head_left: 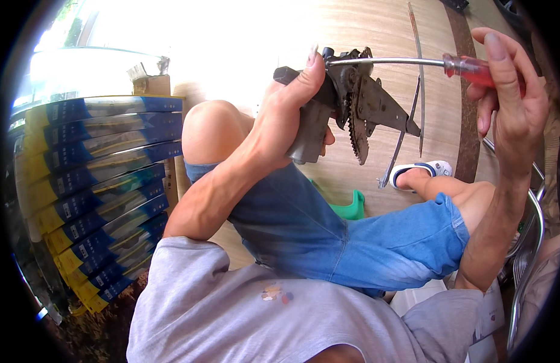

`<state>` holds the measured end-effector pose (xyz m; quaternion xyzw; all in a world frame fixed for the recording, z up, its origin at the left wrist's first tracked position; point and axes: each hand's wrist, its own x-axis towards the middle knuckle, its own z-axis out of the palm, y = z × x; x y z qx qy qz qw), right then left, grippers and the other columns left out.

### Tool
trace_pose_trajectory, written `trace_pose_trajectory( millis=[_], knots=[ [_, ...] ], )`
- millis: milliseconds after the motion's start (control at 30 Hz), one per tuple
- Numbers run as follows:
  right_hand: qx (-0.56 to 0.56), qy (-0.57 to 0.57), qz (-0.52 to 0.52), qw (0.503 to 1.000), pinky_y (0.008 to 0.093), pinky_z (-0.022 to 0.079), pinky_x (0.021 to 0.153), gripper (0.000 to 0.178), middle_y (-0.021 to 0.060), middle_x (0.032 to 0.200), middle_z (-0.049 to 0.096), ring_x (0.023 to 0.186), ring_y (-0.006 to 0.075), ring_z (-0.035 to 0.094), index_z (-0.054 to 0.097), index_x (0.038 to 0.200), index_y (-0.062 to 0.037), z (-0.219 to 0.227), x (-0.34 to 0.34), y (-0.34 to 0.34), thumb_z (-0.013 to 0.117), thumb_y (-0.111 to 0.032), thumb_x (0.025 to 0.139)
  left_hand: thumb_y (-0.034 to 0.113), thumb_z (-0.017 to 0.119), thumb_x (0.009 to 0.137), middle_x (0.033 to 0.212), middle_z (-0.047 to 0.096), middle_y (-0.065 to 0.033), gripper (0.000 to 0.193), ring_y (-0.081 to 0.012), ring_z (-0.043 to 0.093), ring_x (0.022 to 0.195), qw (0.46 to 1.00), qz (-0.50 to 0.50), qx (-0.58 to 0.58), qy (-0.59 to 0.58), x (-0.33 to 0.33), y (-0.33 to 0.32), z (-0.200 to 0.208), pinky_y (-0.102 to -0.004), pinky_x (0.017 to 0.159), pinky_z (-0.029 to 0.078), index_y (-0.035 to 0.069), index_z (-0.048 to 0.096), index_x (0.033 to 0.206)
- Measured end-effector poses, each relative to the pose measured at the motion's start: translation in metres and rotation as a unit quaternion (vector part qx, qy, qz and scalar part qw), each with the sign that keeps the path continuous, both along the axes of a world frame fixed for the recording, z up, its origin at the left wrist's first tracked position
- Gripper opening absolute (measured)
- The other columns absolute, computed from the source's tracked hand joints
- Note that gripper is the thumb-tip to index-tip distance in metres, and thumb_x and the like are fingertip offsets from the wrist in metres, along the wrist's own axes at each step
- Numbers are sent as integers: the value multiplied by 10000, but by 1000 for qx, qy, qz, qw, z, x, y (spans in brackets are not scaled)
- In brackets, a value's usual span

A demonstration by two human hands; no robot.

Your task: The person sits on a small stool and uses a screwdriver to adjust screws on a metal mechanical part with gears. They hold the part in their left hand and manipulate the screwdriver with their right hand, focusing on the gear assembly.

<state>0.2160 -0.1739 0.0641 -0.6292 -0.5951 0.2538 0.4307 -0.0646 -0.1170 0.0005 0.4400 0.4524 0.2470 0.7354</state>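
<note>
In front of my chest, above my left knee, my left hand (280,124) grips a dark window regulator (379,104) by its grey motor housing. A toothed metal sector and a tapering arm stick out to the right of the housing. My left thumb is up on top, near the screwdriver's tip. Fingers of my right hand (514,100) are closed round the clear red handle of a screwdriver (467,69). Its long shaft runs nearly level to the left, with the tip at the top of the regulator. Whether the tip sits in a screw cannot be told.
Blue-and-yellow boxes (98,181) stand stacked at the left, beside a small cardboard box (151,85). Long thin metal strips (416,48) lie on the floor ahead. A green plastic piece (351,209) is between my legs. Bent metal tubing (533,242) stands at the right.
</note>
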Motion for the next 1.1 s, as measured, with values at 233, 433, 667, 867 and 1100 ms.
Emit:
trace_pose_trajectory(
  millis=[233,433,667,867,1100],
  knots=[
    [153,78,76,982,184,412,502,351,145,1091,698,570,56,552,580,1297,24,-15,7,5,485,-213,1055,636,479,989,792,670,-140,710,-166,622,525,1000,-9,19,-12,-1,1,-4,-286,446,507,-40,685,1061],
    [46,89,48,994,184,454,577,375,192,1251,667,618,60,563,558,1322,22,-2,0,4,456,-226,1060,629,501,983,796,675,-143,704,-166,618,523,1000,2,12,-26,-1,2,-7,-286,452,509,-41,694,1075],
    [127,124,103,979,146,389,500,393,188,1178,696,531,23,488,536,1361,28,-18,15,5,444,-225,1073,645,483,984,791,673,-130,711,-165,616,521,1000,3,12,-20,-1,1,-3,-280,448,500,-26,703,1068],
    [210,75,87,971,134,361,481,362,182,1126,709,532,9,478,547,1354,29,-20,6,9,484,-179,1065,658,474,983,789,671,-126,718,-162,613,518,1000,-7,10,-19,-1,2,-3,-279,444,498,-18,705,1052],
    [83,32,66,994,141,385,514,358,193,1161,694,562,21,498,533,1357,37,-11,3,6,507,-140,1046,658,479,981,794,674,-129,716,-162,618,515,1000,-5,13,-18,-1,2,-2,-280,440,504,-18,702,1060]
  ],
)
